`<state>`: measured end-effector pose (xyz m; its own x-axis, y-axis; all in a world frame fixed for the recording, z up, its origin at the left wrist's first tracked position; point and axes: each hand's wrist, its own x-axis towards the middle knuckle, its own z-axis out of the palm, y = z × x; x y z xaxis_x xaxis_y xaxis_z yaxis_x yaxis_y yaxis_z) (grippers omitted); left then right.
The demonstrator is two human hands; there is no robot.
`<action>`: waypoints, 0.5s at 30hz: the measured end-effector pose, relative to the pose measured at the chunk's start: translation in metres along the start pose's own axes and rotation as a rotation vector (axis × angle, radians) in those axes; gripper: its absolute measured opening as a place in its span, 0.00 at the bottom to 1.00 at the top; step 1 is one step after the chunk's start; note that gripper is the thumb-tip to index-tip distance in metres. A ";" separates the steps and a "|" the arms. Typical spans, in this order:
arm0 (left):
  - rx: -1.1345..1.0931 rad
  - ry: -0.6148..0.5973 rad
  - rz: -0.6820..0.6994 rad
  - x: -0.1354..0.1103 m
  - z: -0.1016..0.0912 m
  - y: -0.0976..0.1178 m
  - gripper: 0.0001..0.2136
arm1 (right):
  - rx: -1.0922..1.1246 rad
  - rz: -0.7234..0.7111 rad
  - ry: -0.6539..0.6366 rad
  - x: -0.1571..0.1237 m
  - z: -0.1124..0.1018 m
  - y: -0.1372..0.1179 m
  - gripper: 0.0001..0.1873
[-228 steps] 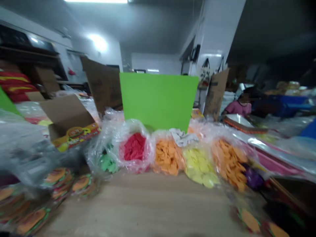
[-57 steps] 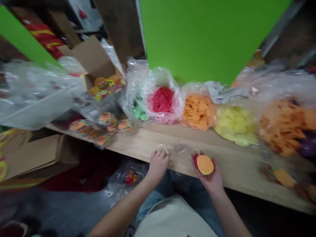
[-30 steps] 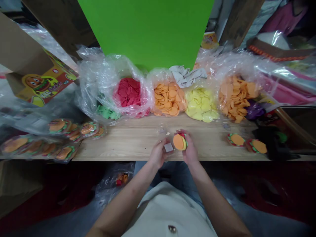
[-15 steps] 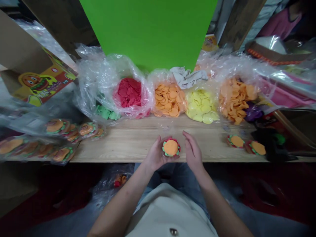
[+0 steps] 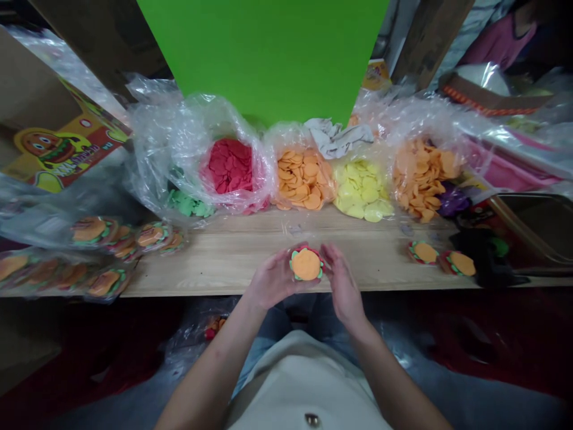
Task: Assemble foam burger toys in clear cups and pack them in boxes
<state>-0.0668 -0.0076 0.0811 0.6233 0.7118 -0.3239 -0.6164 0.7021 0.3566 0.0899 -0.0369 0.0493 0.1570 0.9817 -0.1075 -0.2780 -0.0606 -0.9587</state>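
Left hand [image 5: 267, 279] is cupped round the foam burger stack [image 5: 306, 264]. Right hand [image 5: 344, 285] is half open, fingertips on the stack's right rim, above the table [image 5: 224, 263] front edge. Looks light, soft and loose-layered; best pinched top-to-bottom so layers don't slide.

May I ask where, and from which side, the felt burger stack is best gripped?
Probably by its rim, from left and right: the felt burger stack is a flat round pile, face up, left hand and right hand flanking it.

The right hand [image 5: 344, 285] now closes in from the right, touching the burger stack [image 5: 306, 264]. The stack sits slightly higher in the left hand [image 5: 273, 279].
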 end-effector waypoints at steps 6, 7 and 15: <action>0.136 -0.044 0.115 -0.002 0.000 -0.008 0.22 | 0.245 0.212 0.062 -0.003 0.016 -0.005 0.21; 0.179 -0.043 0.132 -0.003 0.001 -0.010 0.24 | 0.261 0.215 0.079 -0.004 0.019 -0.005 0.21; 0.323 0.039 0.149 -0.007 -0.006 -0.012 0.28 | 0.320 0.283 -0.006 -0.013 0.022 -0.005 0.23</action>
<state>-0.0670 -0.0208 0.0739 0.5151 0.8106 -0.2787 -0.5110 0.5515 0.6594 0.0683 -0.0451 0.0613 0.0269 0.9354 -0.3525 -0.5894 -0.2700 -0.7614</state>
